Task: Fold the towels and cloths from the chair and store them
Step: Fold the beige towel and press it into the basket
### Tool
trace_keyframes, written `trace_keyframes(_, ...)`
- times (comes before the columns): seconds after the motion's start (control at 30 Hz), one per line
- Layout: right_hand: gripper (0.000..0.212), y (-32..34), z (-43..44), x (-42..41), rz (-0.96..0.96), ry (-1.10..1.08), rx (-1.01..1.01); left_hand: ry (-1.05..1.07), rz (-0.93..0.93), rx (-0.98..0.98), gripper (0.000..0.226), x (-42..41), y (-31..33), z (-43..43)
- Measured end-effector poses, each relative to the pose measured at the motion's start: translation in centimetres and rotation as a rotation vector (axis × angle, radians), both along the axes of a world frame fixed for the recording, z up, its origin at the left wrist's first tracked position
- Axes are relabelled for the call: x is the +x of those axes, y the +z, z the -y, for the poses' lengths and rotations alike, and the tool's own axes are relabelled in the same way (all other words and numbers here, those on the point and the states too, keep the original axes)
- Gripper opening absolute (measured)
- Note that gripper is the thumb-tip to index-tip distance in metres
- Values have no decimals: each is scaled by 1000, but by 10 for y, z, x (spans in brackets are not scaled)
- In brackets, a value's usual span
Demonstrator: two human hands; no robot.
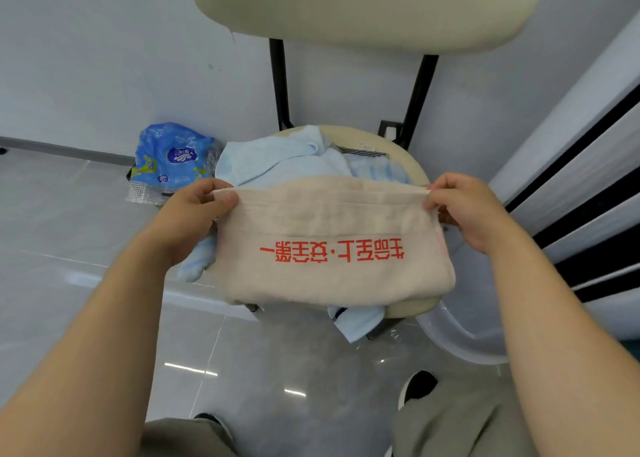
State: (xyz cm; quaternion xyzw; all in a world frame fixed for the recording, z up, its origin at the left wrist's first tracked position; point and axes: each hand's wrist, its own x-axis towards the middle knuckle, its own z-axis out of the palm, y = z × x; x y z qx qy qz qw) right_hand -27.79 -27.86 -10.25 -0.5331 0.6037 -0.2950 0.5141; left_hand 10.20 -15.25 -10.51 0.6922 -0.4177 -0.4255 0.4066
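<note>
So I had the beige towel (332, 241) held up over the chair seat (408, 165). It looked folded in half, with red printed characters across it, upside down to me. My left hand (194, 214) pinched the top left corner and my right hand (467, 210) the top right, fingers (436, 200) curled on the hem. Under it, light blue towels (277, 162) lay heaped on the seat, one drooping off the front edge. Glossy grey floor (242, 352), pale wall, and a blue plastic pack (169, 158) on the floor left of the chair.
</note>
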Motion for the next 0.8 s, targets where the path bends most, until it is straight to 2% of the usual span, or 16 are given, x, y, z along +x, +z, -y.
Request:
trace_keyframes(0.23, 27, 9, -2, -4, -16, 1, 0, -80, -124, -1, 4, -1, 23, -13)
trace_keyframes(0.33, 29, 14, -7, -2, -4, -18, 0, -126, -134, 8, 25, 0, 29, -17)
trace_keyframes(0.37, 29, 15, -8, -2, -5, -28, 2, -134, -115, 14, 29, 0, 30, -18)
trace_keyframes(0.5, 25, 20, -12, 0, -23, -54, 5, -128, 151, 70, 13, -2, 25, -17)
trace_keyframes(0.6, 22, 26, -14, 2, -83, -66, -37, -57, 276, 19, 13, 0, 29, -16)
trace_keyframes(0.8, 16, 55, -23, 0, -181, -71, -172, -34, 162, -142, 10, 2, 70, -30)
